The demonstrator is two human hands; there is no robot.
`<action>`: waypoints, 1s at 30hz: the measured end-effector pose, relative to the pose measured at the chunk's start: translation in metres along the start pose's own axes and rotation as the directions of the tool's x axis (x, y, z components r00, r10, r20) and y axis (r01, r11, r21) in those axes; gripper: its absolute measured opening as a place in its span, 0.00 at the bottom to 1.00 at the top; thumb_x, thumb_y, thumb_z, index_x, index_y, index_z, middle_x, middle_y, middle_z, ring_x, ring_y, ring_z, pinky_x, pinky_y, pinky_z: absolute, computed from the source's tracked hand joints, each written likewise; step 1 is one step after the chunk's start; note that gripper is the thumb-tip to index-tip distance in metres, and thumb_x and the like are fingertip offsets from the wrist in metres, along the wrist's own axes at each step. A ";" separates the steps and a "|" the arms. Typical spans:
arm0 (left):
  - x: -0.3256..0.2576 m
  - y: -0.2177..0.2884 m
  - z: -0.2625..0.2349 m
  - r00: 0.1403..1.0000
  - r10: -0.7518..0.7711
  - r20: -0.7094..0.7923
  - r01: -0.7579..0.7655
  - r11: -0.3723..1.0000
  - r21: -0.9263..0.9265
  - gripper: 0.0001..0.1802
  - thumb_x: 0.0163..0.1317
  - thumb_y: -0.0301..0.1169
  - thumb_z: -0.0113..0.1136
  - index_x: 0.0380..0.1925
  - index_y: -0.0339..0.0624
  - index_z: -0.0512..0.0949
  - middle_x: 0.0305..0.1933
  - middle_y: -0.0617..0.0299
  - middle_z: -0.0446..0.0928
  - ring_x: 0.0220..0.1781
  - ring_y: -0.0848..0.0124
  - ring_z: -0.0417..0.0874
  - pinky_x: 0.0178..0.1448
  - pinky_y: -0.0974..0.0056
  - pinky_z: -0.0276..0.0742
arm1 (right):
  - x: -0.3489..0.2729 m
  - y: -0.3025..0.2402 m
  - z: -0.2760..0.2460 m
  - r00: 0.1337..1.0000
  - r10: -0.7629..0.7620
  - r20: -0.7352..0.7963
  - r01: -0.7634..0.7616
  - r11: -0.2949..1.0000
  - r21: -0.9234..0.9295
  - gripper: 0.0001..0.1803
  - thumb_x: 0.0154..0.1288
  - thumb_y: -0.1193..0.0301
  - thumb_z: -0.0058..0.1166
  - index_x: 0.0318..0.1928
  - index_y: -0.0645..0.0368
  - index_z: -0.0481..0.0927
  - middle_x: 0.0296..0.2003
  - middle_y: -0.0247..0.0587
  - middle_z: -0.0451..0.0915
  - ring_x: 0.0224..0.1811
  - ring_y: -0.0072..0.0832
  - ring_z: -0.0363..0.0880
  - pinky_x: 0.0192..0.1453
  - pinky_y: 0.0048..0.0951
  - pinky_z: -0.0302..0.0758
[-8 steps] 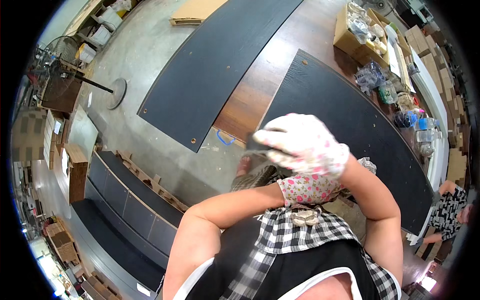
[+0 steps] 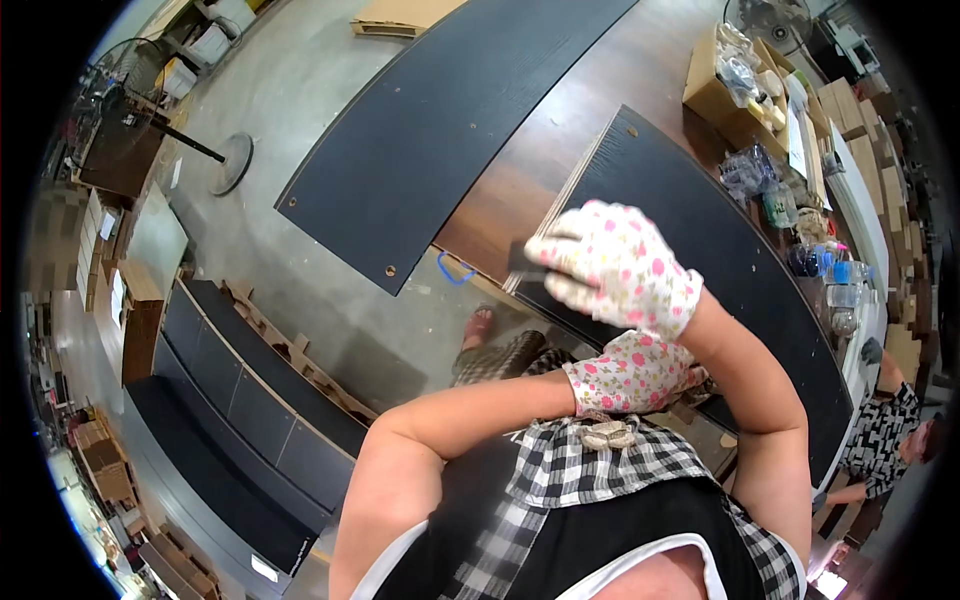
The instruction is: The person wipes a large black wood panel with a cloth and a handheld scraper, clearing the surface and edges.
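My right hand (image 2: 622, 268), in a white glove with pink flowers, is above the left end of a stack of black curved panels (image 2: 690, 205). Its fingers are closed round a small dark pad (image 2: 522, 258), mostly hidden by the glove, at the stack's layered edge. My left hand (image 2: 640, 372), gloved in a similar floral print, lies across my front below the right wrist, close to the stack's near edge. Its fingers are turned away and hidden, so what it holds does not show.
Another black curved panel (image 2: 430, 130) lies left on the brown table (image 2: 510, 205). Bottles (image 2: 845, 272) and a cardboard box (image 2: 705, 85) stand at the right. A standing fan (image 2: 232, 165) is on the floor left. Curved black pieces (image 2: 235, 430) lie lower left. A co-worker (image 2: 885, 430) is at the far right.
My right hand has moved slightly forward and right with the dark pad, and the view has shifted a little. The co-worker's gloved hand has come into sight by the panels.
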State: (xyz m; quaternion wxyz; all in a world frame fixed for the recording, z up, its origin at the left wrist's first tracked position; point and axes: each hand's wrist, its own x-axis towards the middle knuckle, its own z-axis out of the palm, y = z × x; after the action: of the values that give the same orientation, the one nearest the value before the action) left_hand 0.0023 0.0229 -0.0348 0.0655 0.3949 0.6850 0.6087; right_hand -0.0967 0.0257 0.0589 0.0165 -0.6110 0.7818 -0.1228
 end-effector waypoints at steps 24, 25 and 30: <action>0.008 0.027 -0.117 0.972 -0.162 0.172 0.085 0.919 0.386 0.27 0.52 0.32 0.64 0.55 0.43 0.77 0.61 0.55 0.76 0.65 0.52 0.73 0.65 0.50 0.69 | 0.020 0.173 -0.041 0.879 0.468 -0.088 -0.476 0.868 -0.142 0.12 0.60 0.64 0.60 0.44 0.49 0.85 0.32 0.40 0.79 0.39 0.44 0.79 0.43 0.43 0.77; 0.007 0.024 -0.123 0.973 -0.140 0.184 0.053 0.909 0.413 0.26 0.53 0.32 0.63 0.56 0.43 0.77 0.62 0.55 0.75 0.65 0.52 0.73 0.65 0.50 0.69 | 0.015 0.169 -0.031 0.937 0.287 -0.198 -0.314 0.942 -0.119 0.12 0.59 0.64 0.61 0.43 0.49 0.85 0.33 0.39 0.80 0.40 0.43 0.80 0.44 0.43 0.77; 0.010 0.011 -0.139 0.952 -0.065 0.300 -0.086 0.881 0.464 0.22 0.63 0.34 0.58 0.58 0.45 0.76 0.63 0.56 0.74 0.66 0.51 0.71 0.65 0.49 0.68 | -0.001 0.147 -0.019 0.907 0.354 -0.227 -0.388 0.912 -0.131 0.13 0.58 0.64 0.63 0.44 0.48 0.84 0.33 0.39 0.79 0.40 0.41 0.81 0.43 0.41 0.77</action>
State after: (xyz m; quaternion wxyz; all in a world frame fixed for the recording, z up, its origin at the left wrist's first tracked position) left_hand -0.0793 -0.0800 0.0136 0.0693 0.4923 0.7916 0.3553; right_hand -0.2401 0.0625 0.0464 -0.0917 -0.4345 0.8893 -0.1091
